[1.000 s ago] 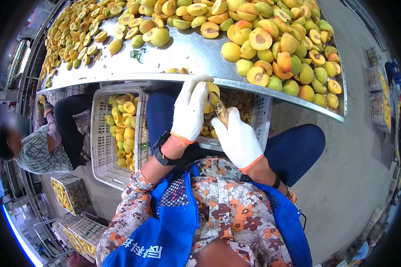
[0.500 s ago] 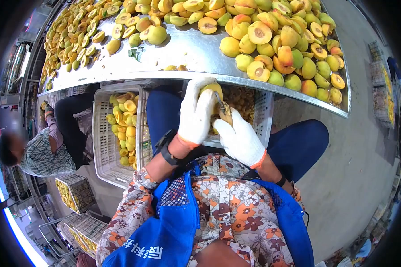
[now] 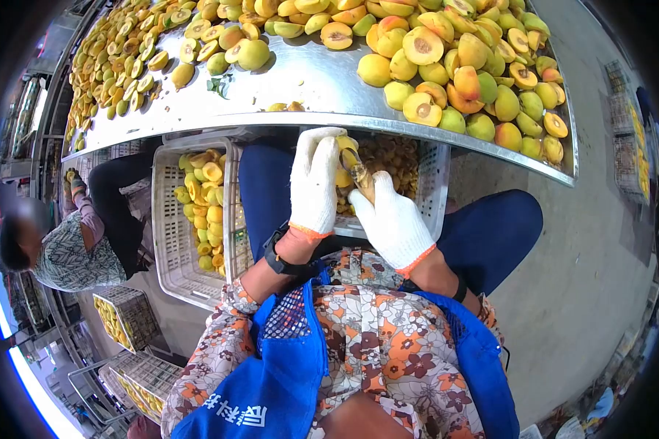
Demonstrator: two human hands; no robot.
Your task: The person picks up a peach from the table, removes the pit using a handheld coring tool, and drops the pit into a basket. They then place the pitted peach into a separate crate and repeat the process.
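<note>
My left hand (image 3: pixel 316 181), in a white knitted glove, is closed round a yellow peach half (image 3: pixel 348 148) just below the table's front edge. In my right hand (image 3: pixel 395 228), also gloved, is a pitting tool (image 3: pixel 362 178) with a wooden-looking handle. Its metal tip meets the peach half; the exact contact is partly hidden by fingers. Beneath both hands stands a crate (image 3: pixel 436 183) holding brownish scraps that look like pits. Beside my left leg, a pale plastic basket (image 3: pixel 170 252) contains pitted-looking peach halves (image 3: pixel 211 212).
Ahead is a metal table (image 3: pixel 300 80) with a raised rim, heaped with cut peaches (image 3: pixel 472 80). A co-worker (image 3: pixel 73 249) sits at the left. More crates of fruit (image 3: pixel 124 318) stand at lower left, and stacked crates (image 3: pixel 626 139) at far right.
The tool and the peach half have turned in my hands, and my right hand has shifted slightly. The co-worker's arms have moved a little.
</note>
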